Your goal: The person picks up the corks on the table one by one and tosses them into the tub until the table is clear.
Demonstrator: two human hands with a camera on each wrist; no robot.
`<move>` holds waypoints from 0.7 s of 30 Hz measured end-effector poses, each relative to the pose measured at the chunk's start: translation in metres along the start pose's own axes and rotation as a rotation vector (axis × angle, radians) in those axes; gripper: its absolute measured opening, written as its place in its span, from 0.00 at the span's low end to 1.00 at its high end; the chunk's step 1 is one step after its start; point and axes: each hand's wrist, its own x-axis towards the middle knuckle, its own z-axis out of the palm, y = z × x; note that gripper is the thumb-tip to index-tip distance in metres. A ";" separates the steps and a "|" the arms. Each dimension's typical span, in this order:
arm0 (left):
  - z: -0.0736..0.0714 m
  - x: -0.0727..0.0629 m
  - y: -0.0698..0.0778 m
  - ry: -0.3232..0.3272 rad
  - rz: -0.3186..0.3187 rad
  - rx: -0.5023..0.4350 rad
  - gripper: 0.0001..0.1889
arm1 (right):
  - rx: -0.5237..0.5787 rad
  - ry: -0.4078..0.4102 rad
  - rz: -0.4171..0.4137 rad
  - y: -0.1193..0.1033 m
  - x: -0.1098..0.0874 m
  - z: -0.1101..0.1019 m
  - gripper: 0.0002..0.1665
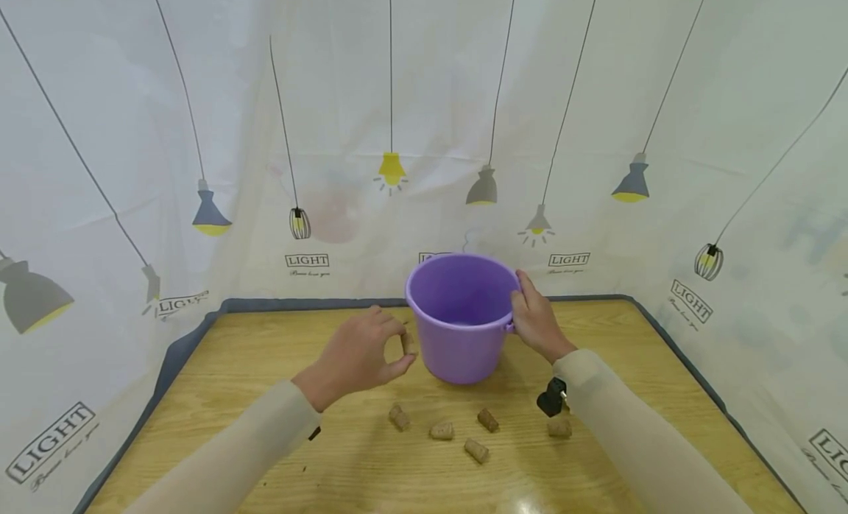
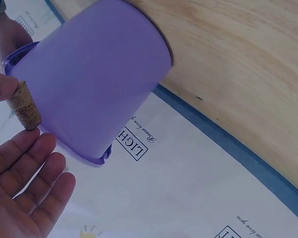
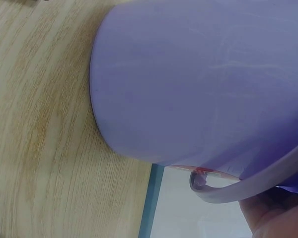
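Observation:
A purple bucket (image 1: 460, 352) stands upright on the wooden table, its mouth facing up. My right hand (image 1: 538, 324) grips its rim and handle on the right side; the right wrist view shows the curved handle (image 3: 238, 192) near the fingers. Between thumb and fingertips my left hand (image 1: 361, 350) pinches a cork (image 2: 25, 106), held just left of the bucket near its wall. Several more corks lie in front of the bucket, among them one cork (image 1: 399, 417) on the left, another cork (image 1: 476, 450) nearest me, and a cork (image 1: 559, 427) by the right sleeve.
The wooden table (image 1: 265, 359) has a dark blue edge (image 1: 318, 304) along its back and sides. Behind it hangs a white cloth (image 1: 344, 79) printed with lamps. A small black object (image 1: 551, 398) is at the right wrist.

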 end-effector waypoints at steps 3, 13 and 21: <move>-0.001 0.006 0.000 0.014 0.004 0.005 0.11 | -0.003 0.000 -0.004 -0.001 0.000 -0.001 0.36; 0.002 0.023 0.000 0.051 0.008 -0.009 0.11 | -0.003 0.000 -0.007 -0.001 0.000 0.000 0.35; 0.001 0.039 0.001 0.074 0.016 0.004 0.08 | 0.006 -0.001 -0.005 0.000 -0.001 0.000 0.35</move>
